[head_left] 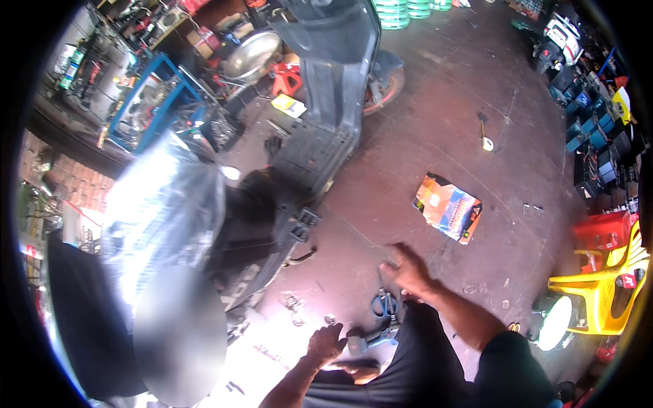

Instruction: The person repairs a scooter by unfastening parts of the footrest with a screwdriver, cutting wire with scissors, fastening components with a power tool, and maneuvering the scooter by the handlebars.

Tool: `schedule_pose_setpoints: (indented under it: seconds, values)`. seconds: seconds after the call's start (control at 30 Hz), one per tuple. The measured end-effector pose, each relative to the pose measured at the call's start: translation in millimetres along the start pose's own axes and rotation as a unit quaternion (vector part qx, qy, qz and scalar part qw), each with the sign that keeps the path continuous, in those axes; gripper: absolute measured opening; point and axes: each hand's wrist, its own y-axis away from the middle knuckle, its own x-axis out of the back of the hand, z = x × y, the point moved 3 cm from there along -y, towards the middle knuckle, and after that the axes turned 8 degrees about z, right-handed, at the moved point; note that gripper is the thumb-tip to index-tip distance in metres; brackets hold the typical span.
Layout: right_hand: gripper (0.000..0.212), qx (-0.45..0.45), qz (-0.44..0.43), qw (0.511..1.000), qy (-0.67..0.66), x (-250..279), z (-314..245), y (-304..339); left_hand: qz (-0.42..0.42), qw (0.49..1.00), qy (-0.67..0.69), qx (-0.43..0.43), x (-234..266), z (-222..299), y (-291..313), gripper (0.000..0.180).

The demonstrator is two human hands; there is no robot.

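Note:
My left hand (325, 343) hovers low near the bottom, its fingers loosely apart with nothing visible in them. Just to its right lies a blue-grey tool with a rounded end (371, 341); its exact kind is unclear. My right hand (411, 273), slightly blurred, is held above the floor by my knee, fingers apart and seemingly holding nothing. Below it lies a pair of scissors with blue handles (384, 304), close to my dark-clothed leg. Beyond the right hand, an orange printed package (447, 208) rests flat on the floor.
A dark scooter body (316, 149) stands to the left, with clear plastic sheeting (166, 204) over its rear. A tape measure (487, 143) and small metal parts (532, 207) lie on the floor. At right are a yellow plastic chair (598, 292) and several batteries (592, 129).

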Motion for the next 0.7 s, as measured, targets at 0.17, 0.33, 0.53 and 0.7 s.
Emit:
schedule_pose_setpoints:
  seconds: [0.17,0.33,0.53,0.7]
  values:
    - [0.041,-0.027,-0.242,0.962,-0.123,26,-158,76,-0.104,0.959,0.089,0.250,97,51,90,0.044]
    - [0.039,-0.046,-0.264,0.958,-0.104,132,-234,119,-0.051,0.911,0.195,0.360,190,106,175,0.049]
    - [0.037,-0.074,-0.311,0.947,0.000,199,-273,50,0.204,0.817,0.187,0.507,223,119,278,0.051]
    - [0.039,0.013,-0.254,0.967,0.036,187,-322,-24,0.307,0.695,0.268,0.592,209,134,347,0.045]
